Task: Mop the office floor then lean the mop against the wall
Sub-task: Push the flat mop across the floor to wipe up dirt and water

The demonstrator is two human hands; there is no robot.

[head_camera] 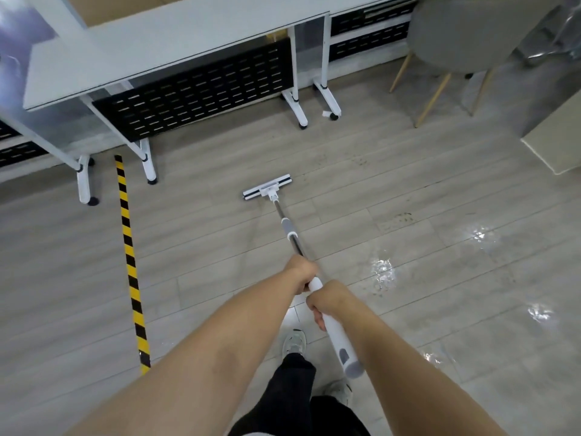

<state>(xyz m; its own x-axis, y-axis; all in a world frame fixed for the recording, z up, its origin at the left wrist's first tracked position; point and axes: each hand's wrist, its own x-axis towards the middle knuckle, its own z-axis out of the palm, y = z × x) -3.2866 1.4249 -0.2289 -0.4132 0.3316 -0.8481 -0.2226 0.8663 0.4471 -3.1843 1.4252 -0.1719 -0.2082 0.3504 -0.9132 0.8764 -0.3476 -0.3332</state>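
**Both hands on the mop, its head flat on the floor ahead**

Nearest the person, above a pale shoe (294, 341), the right hand (327, 302) is curled firmly round the white upper grip of the mop (290, 231). The grey end cap sticks out behind it, toward the body. Just beyond, almost touching, the left hand (303, 273) is wrapped round the point where the white grip meets the metal shaft.

From that grip the shaft runs forward and slightly left, past a grey collar, to the mop head (267, 187). It lies flat on the grey plank floor (220, 247), well ahead of both hands.

Shiny wet patches (382, 272) lie to the right of the shaft, and a yellow-and-black tape strip (129, 256) to its left. Farther off stand a white-legged desk (157, 48) and a grey chair (456, 36).
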